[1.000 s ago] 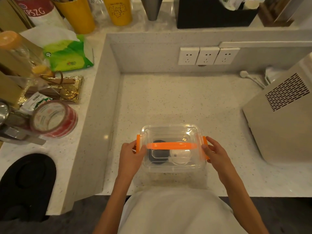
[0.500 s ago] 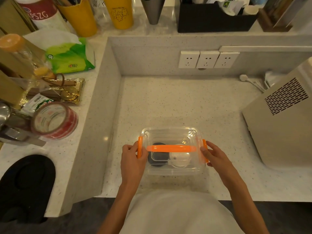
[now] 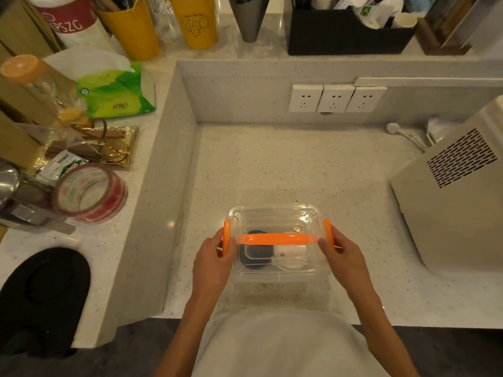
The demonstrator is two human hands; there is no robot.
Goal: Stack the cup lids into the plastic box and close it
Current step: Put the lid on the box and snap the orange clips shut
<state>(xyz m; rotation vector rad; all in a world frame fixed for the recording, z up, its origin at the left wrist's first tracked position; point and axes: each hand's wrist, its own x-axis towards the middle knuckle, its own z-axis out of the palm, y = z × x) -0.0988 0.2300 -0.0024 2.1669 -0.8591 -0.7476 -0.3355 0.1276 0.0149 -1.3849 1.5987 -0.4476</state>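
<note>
The plastic box sits on the worktop directly between the two hands, near the front edge. It looks light, thin-walled and slick, likely to flex if squeezed on its clear sides, so the stiff orange latches at its ends are the sensible places to hold and press. The left hand curls round the left latch, thumb on top and fingers pressing its outer face. The right hand does the same at the right latch, gripping it from outside. Both forearms reach forward from the body and angle slightly inward, wrists low. Between the hands, the clear lid lies on the box with the orange handle folded flat across it. Through the plastic a dark cup lid and a white cup lid lie side by side; whether more are stacked beneath is hard to tell through the glare. The latches seem nearly or fully snapped shut.
</note>
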